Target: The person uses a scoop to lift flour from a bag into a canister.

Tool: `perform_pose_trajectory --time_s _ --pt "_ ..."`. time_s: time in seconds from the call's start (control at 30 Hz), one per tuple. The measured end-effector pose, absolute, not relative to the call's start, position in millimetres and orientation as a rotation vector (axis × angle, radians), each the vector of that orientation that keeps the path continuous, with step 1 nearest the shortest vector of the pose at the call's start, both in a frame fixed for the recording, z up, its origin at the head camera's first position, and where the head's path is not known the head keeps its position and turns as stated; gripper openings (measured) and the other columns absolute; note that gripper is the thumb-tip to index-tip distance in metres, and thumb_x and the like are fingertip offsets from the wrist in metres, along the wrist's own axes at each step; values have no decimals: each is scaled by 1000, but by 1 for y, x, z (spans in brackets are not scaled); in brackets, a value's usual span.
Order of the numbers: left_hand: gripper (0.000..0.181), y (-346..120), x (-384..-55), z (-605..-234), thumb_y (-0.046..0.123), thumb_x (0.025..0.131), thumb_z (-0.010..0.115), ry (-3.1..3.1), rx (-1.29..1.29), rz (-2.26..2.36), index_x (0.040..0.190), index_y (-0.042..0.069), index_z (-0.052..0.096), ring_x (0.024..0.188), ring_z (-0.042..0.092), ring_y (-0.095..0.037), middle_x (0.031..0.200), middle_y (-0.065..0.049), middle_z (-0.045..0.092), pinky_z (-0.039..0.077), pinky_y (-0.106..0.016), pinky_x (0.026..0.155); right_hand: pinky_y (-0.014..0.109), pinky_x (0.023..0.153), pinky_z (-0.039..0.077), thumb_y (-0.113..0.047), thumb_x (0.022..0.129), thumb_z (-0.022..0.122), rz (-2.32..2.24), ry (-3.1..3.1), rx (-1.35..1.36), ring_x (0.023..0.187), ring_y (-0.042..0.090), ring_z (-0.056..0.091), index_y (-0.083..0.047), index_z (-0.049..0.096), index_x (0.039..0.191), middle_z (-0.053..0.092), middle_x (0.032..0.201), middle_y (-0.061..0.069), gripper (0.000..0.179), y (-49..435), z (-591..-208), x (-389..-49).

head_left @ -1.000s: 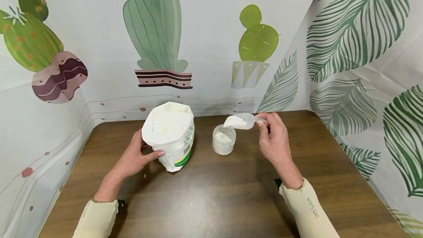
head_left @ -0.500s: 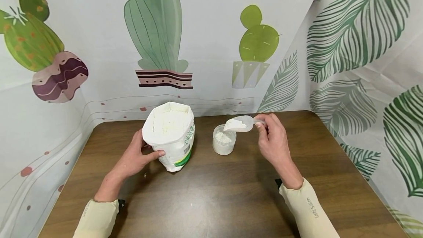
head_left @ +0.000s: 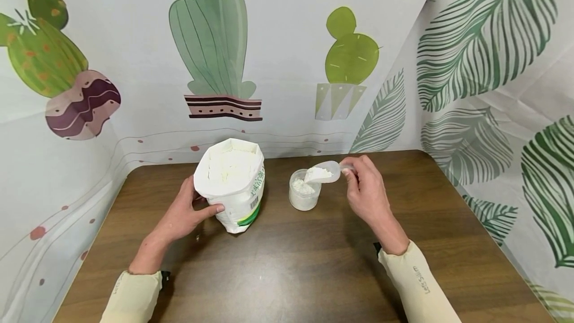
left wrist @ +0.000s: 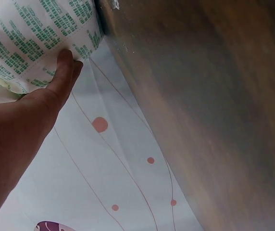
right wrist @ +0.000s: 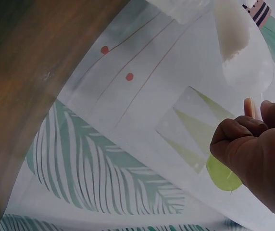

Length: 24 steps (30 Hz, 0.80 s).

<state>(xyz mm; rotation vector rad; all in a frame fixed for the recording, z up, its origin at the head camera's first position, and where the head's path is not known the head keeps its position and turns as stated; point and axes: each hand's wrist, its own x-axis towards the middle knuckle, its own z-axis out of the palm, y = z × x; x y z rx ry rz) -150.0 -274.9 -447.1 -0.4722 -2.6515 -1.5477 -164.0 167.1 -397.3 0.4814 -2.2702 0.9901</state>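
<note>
An opened white flour bag, filled nearly to its rim with white flour, stands left of centre in the head view. My left hand holds its side, thumb across the front; in the left wrist view the fingers lie along the green-printed bag. A round clear jar, partly filled with flour, stands to the bag's right. My right hand pinches the handle of a translucent scoop. White flour lies in the scoop, its front tilted down over the jar's rim. The right wrist view shows the flour-laden scoop.
Everything stands on a brown wooden table. A pale cloth backdrop printed with cacti and leaves rises directly behind the table and along both sides.
My right hand has moved slightly left and down, bringing the scoop further over the jar and tilting it a little more. The left hand and the flour bag have stayed put.
</note>
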Motion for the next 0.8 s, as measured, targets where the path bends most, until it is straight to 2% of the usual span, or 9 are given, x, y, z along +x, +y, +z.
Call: perform_pose_trajectory --time_s 0.43,0.67,0.8 --pt "97 -275 -148 -448 24 91 88 -2664 -446 -1540 163 12 25 136 40 -25 155 -13 32 50 -50 107 32 64 42 4 98 70 938 -2306 526 74 17 47 1 72 107 56 88 10 10 162 -402 -168" --pt "97 -275 -149 -448 23 91 88 -2661 -455 -1541 163 12 25 137 40 -25 155 -13 32 51 -49 106 33 64 43 5 98 69 914 -2308 540 74 17 47 1 72 108 56 89 10 11 161 -404 -169" --pt "96 -275 -148 -447 23 91 88 -2666 -458 -1545 163 13 25 136 39 -24 154 -13 32 50 -53 106 33 64 43 6 98 69 905 -2310 550 74 17 47 1 72 108 56 89 10 11 160 -406 -170"
